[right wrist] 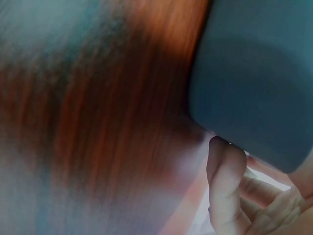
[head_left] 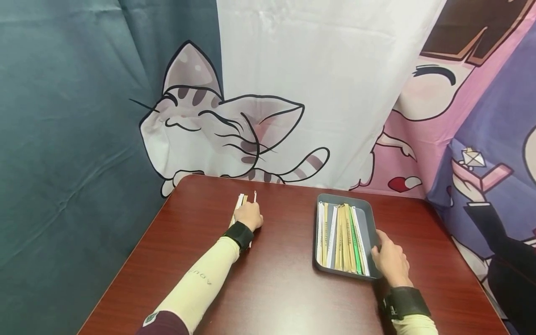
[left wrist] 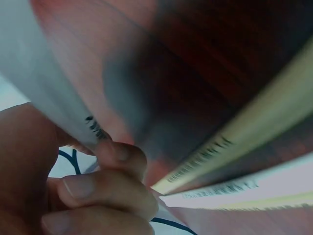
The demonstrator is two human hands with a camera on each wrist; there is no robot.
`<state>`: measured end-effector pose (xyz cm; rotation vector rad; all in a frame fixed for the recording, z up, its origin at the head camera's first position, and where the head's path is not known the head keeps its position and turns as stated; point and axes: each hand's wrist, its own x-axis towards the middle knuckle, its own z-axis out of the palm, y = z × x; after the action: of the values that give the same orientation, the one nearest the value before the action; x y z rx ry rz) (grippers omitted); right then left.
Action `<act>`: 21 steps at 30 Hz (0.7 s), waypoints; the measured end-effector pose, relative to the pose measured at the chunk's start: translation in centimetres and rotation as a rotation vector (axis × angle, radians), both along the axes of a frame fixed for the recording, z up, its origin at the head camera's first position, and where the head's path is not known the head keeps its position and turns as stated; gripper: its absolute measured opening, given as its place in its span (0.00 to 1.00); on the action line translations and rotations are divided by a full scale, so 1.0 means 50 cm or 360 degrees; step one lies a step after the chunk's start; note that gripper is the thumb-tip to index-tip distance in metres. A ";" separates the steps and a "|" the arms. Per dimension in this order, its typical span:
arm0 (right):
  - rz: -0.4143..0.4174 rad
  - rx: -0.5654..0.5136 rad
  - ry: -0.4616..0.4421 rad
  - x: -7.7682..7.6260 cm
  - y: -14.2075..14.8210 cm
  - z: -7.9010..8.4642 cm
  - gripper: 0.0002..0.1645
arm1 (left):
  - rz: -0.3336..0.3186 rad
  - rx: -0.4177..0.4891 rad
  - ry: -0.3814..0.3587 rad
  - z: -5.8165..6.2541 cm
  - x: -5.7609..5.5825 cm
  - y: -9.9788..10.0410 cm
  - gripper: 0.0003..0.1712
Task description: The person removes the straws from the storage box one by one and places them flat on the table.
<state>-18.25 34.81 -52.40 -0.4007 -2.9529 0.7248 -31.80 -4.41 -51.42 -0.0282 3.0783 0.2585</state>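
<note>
At far left, we see a teal curtain [head_left: 67, 139] beside a wooden table [head_left: 276, 288], over which a person reaches in a pale sleeve [head_left: 197, 284]; its dark lettering appears to read "ADU," partly lost in the curve. The badge [head_left: 150, 319] on the maroon cuff [head_left: 169, 324] is too small for us to make out. Just left of the left hand [head_left: 249, 215], slim wrapped packets lie on the table; in the left wrist view we pick out a tan packet [left wrist: 259, 120] and a white packet [left wrist: 264, 185], each carrying a line of dark characters too blurred to read. Fingers curled, that hand pinches another pale packet [left wrist: 44, 73], its few black characters cut off at the fingertips. Well to the right, a grey tray [head_left: 365, 216] holds a row of packets in white, tan and a single green [head_left: 355, 239]; we can decipher no brand. We judge the work well along: most packets in sight lie in the tray, while the held one and those beside it are outside. The right hand [head_left: 391, 260] touches the tray's right rim, fingers partly bent; whether it grips or merely rests, we cannot tell. Behind hangs a pink printed curtain [head_left: 433, 135].
</note>
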 end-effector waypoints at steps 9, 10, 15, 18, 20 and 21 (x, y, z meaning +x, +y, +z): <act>-0.0003 0.0005 0.0003 -0.001 0.000 -0.002 0.35 | 0.0029 0.0000 -0.0110 -0.004 0.001 -0.034 0.12; -0.0004 0.0007 0.0004 0.000 -0.001 -0.001 0.35 | 0.0032 0.0006 -0.0116 -0.004 0.002 -0.037 0.12; -0.0001 0.0005 -0.0011 0.001 -0.003 0.002 0.35 | 0.0046 -0.0003 -0.0154 -0.005 0.004 -0.050 0.13; 0.0003 0.0002 -0.0014 0.001 -0.003 0.003 0.35 | 0.0053 -0.0022 -0.0171 -0.005 0.003 -0.055 0.12; 0.0003 0.0005 -0.0011 0.002 -0.003 0.003 0.35 | 0.0051 -0.0029 -0.0172 -0.005 0.002 -0.058 0.11; 0.0002 0.0007 -0.0008 0.002 -0.004 0.003 0.35 | 0.0048 -0.0027 -0.0169 -0.005 0.002 -0.059 0.11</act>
<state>-18.17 34.64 -52.27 -0.4007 -2.9589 0.7185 -31.69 -7.35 -51.66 -0.0867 2.9766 0.2242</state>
